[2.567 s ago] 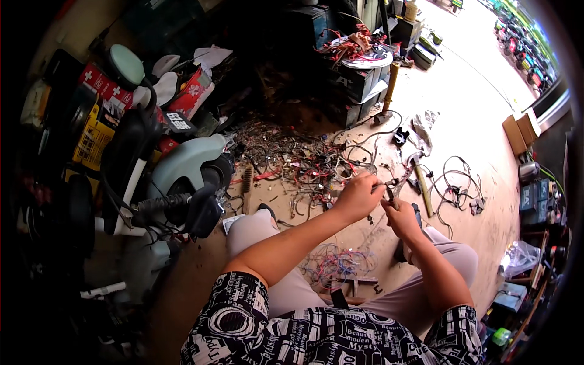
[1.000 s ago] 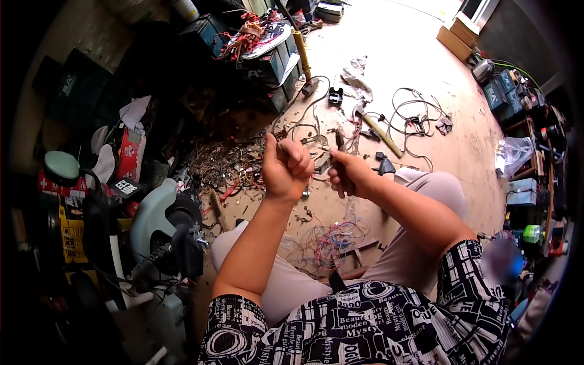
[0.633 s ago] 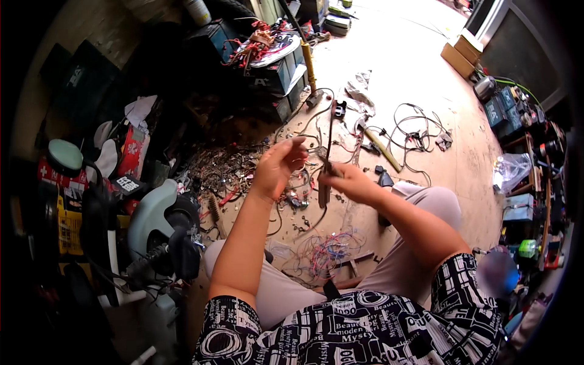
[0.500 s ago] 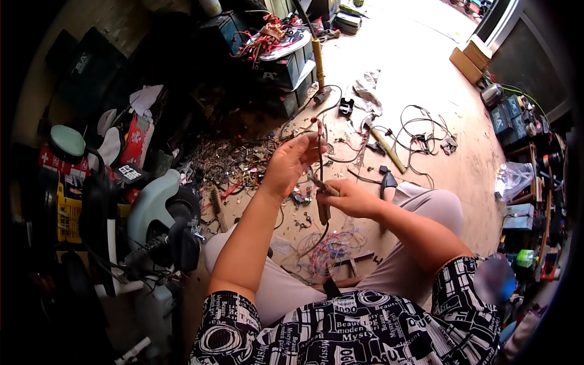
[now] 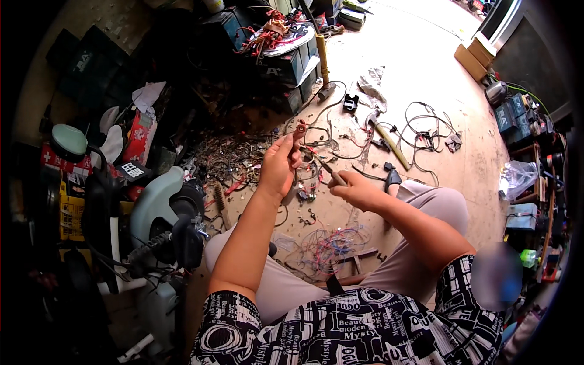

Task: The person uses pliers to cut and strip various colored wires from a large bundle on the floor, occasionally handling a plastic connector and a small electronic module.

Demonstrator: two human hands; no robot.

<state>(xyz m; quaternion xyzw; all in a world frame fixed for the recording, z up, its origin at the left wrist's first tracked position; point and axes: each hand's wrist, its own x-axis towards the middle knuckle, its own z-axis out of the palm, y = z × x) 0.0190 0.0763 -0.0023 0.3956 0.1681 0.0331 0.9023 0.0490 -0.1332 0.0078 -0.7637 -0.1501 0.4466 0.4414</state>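
Observation:
In front of me, near the middle of the view, my left hand (image 5: 281,169) grips a reddish-brown cable end (image 5: 300,129) between thumb and fingers, its tip pointing up and away. A grey-brown piece (image 5: 290,193) hangs just below that hand; I cannot tell whether it belongs to the cable. To its right, my right hand (image 5: 358,190) is closed around a slim tool (image 5: 328,170) with a brownish grip and a narrow dark front. The tool's tip points up and left toward thin coloured wires near my left hand. Its exact kind is too small to make out.
Small scrap (image 5: 234,140) litters the floor at left. Thin coloured wires (image 5: 334,246) lie tangled between my legs. A hammer (image 5: 392,146) and a black cable coil (image 5: 429,128) lie farther right. Dark batteries (image 5: 298,67) stand at the back, a grey-green scooter part (image 5: 152,201) at left.
The left hand has moved slightly left and lower, tilting the cable end. The right hand has shifted slightly right, and its tool has come away from the cable's brown block.

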